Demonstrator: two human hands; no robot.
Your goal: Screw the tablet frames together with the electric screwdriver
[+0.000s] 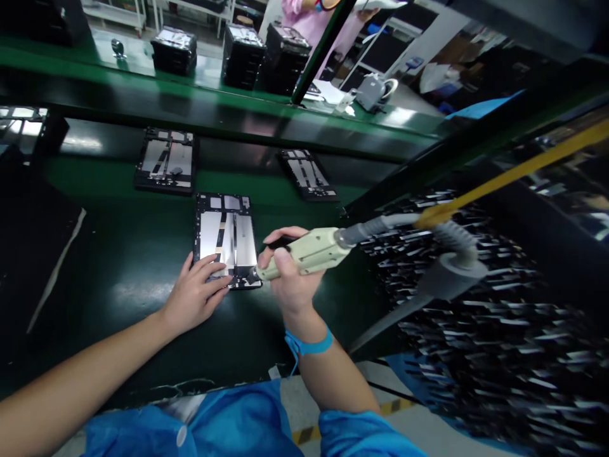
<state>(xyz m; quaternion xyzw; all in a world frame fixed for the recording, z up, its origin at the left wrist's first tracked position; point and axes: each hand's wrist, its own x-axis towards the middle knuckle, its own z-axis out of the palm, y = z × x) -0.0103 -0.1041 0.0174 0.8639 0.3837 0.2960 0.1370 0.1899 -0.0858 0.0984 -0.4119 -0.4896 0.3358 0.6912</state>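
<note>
On the green bench lies an uncovered tablet (245, 235), its silver panels and dark strips facing up. My left hand (200, 292) rests with fingers spread over its lower left part, the fingertips touching it. A pale green electric screwdriver (314, 251) is gripped in my right hand (295, 285), fingers wrapped round the body. Its tip points left and down at the tablet's lower right corner; whether it touches a screw is too small to tell. A grey cable runs from its rear end. Round my right wrist is a blue band (314, 343).
Further open tablets (166, 162) (308, 176) lie behind on the bench. Stacks of dark units (242, 54) stand on the raised green shelf (209, 95). To the right are a yellow strap (523, 168) and a mass of shiny dark pieces (499, 355). A person in pink (304, 22) is beyond.
</note>
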